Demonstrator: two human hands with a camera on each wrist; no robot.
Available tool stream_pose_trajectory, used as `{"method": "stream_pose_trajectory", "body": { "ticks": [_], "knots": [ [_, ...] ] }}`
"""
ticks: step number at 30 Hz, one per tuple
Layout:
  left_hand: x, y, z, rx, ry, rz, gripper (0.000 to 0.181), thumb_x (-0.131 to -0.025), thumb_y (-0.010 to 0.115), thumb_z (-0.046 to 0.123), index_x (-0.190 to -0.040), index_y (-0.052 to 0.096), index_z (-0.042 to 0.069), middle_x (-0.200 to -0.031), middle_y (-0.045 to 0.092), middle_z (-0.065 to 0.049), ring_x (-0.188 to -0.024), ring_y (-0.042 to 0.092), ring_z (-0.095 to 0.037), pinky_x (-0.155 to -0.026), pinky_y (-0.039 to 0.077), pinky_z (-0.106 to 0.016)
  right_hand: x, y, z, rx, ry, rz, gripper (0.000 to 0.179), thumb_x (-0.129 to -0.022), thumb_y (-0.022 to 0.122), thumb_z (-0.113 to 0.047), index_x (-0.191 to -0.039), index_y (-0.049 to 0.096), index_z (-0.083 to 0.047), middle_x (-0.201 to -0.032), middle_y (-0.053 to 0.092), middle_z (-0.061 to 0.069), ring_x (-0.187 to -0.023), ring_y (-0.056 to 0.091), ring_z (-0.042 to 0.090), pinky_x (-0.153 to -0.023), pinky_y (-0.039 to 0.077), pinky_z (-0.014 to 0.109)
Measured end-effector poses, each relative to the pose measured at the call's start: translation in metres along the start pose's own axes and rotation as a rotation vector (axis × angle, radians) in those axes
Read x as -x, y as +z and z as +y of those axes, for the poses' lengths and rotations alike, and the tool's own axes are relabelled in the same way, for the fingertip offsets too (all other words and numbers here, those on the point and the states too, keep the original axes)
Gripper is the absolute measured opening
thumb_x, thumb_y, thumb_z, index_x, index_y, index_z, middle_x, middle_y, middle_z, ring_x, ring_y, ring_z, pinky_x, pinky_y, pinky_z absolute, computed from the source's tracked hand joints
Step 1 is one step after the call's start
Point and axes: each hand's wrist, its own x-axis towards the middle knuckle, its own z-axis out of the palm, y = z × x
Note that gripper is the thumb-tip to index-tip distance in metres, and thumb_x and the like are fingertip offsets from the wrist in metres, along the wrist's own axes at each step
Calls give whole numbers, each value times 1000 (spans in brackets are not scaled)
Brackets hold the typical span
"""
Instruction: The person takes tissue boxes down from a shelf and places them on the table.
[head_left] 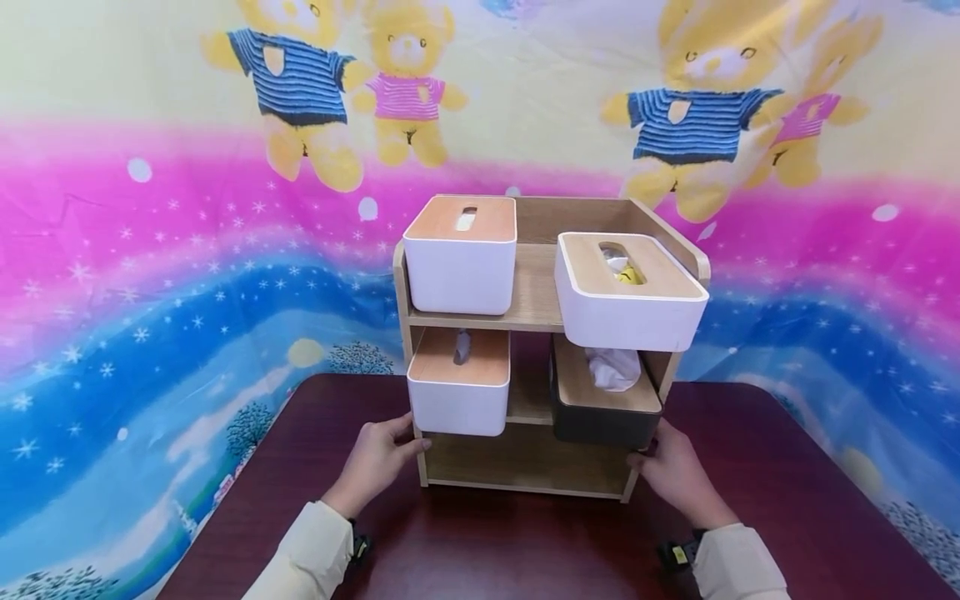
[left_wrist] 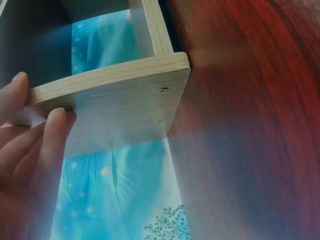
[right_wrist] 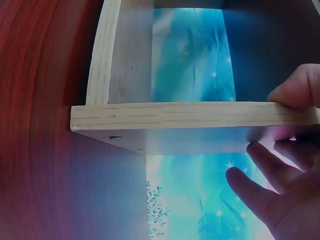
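Observation:
A wooden desktop shelf stands on the table, with tissue boxes on its two upper levels and nothing on its lowest board. My left hand grips the lower left side panel, thumb at the front edge and fingers on the outer face. At the lower right, my right hand holds the other side panel the same way; two of its fingers spread away from the wood. A white tissue box sits just above the left hand, and a black one above the right.
On the top level, one white tissue box stands left; another on the right juts past the front edge. The dark red table extends around the shelf. Behind hangs a printed cloth with bears and snowflakes.

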Motion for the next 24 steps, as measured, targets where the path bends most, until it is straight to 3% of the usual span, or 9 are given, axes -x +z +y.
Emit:
{"method": "stream_pose_trajectory", "body": {
  "ticks": [17, 24],
  "knots": [
    [1, 4, 5, -3, 6, -3, 56, -84, 78, 22, -136, 58, 16, -119, 67, -2, -103, 65, -11, -79, 56, -34, -3, -6, 10, 0, -16, -6, 59, -79, 64, 11, -134, 45, 7, -119, 59, 28, -101, 62, 38, -73, 56, 45],
    [0, 8, 2, 31, -26, 11, 55, -83, 79, 23, -134, 60, 11, -117, 68, -4, -103, 66, -16, -78, 56, -37, -1, -6, 10, -20, 14, -20, 57, -81, 64, 10, -135, 45, 7, -118, 60, 27, -101, 62, 38, -74, 56, 45]
  ]
}}
